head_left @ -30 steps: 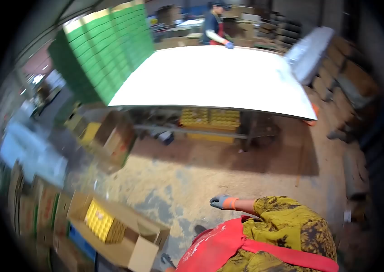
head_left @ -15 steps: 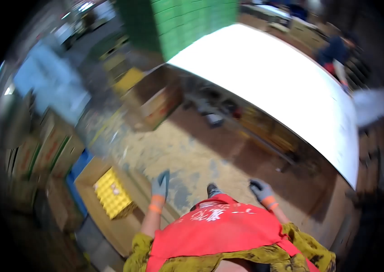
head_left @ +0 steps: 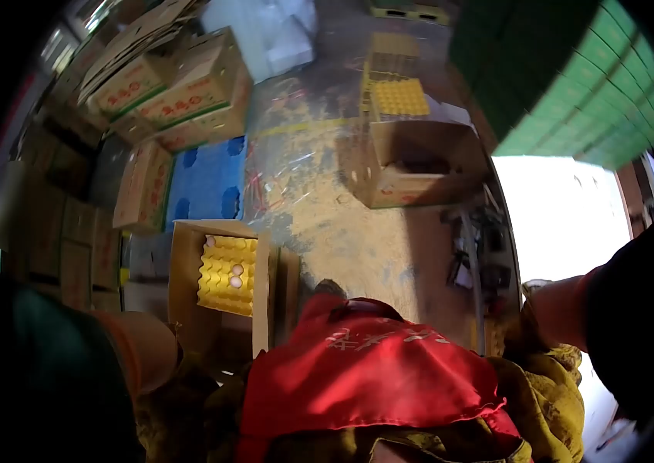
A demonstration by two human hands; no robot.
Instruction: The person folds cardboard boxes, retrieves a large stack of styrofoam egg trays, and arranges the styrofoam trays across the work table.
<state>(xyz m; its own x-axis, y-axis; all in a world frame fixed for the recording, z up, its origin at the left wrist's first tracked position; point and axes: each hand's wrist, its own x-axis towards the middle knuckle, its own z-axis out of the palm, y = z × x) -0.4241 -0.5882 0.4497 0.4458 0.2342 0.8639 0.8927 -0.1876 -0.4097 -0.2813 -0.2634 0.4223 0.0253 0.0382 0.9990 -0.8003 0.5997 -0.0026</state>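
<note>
From afar, I'm watching the left hand point(head_left: 45, 370) and right hand point(head_left: 643, 316) looming dark, grip impossible to tell; eggs point(head_left: 235, 282) are sitting on a yellow tray point(head_left: 217, 270) inside the near-left carton point(head_left: 263, 305), risking cracks if bumped.

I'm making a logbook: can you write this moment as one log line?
left hand: close to camera; right hand: close to camera; eggs: on yellow tray, inside open box

Open-topped cardboard box point(head_left: 263, 293), brown, is being viewed from above. A yellow egg tray point(head_left: 217, 278), dimpled in rows, is being contained at its far end. Two pale eggs point(head_left: 235, 282) are being cradled near mid-tray, close together; a third is being carried at the far-left corner.
</note>
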